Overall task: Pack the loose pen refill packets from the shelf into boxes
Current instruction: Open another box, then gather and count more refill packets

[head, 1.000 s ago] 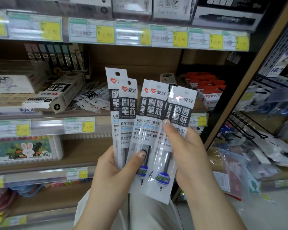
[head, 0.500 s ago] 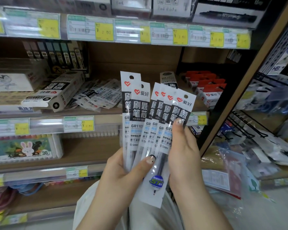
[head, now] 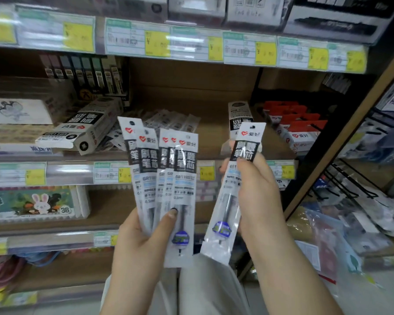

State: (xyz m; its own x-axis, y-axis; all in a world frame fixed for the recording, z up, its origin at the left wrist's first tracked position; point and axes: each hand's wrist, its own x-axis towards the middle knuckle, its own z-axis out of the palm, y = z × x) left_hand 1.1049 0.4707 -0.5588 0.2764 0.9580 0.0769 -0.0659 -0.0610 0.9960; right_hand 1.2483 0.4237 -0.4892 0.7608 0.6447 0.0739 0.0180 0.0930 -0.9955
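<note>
**Packet split from the fan**

The right hand (head: 257,201) has drawn one clear plastic pen refill packet (head: 228,205) away from the fanned bundle of matching packets (head: 182,178), which the left hand (head: 141,237) grips. Both hands' fingers (head: 248,169) are clasped on packets (neither has let go). More loose packets (head: 173,121) lie mid-shelf (head: 73,172), beside a white-and-black cardboard box (head: 82,130) on its side. This is probably sorting before boxing.

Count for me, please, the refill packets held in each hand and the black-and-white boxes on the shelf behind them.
Packets in the left hand: 5
Packet in the right hand: 1
Black-and-white boxes on the shelf: 2
Total: 8
The loose packets lying on the shelf are too blurred to count.
</note>
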